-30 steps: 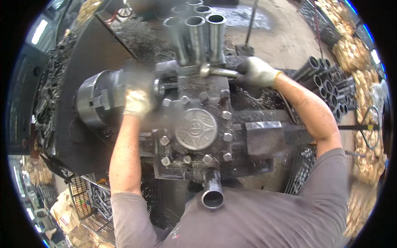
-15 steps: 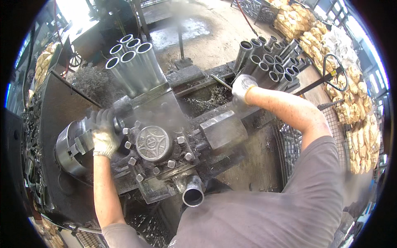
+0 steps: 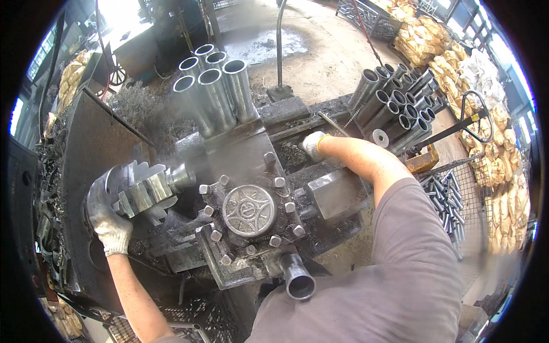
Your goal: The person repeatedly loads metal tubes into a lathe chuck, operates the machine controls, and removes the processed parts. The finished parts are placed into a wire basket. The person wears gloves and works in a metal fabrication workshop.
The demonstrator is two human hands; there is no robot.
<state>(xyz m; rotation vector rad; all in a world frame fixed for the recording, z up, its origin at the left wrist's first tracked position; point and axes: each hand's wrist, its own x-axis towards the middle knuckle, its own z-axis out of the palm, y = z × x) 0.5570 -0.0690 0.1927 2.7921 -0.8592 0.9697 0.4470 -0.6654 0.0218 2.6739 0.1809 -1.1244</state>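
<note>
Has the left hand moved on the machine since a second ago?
Yes. The gloved left hand was up near the bolted round cap on the turret; it is now farther left, resting on the chuck.

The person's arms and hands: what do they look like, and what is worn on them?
Each hand wears a knitted work glove, off-white and stained grey with dirt: the left hand and the right hand. Both forearms are bare. A grey short sleeve covers the right upper arm. No watch or jewellery shows.
</note>
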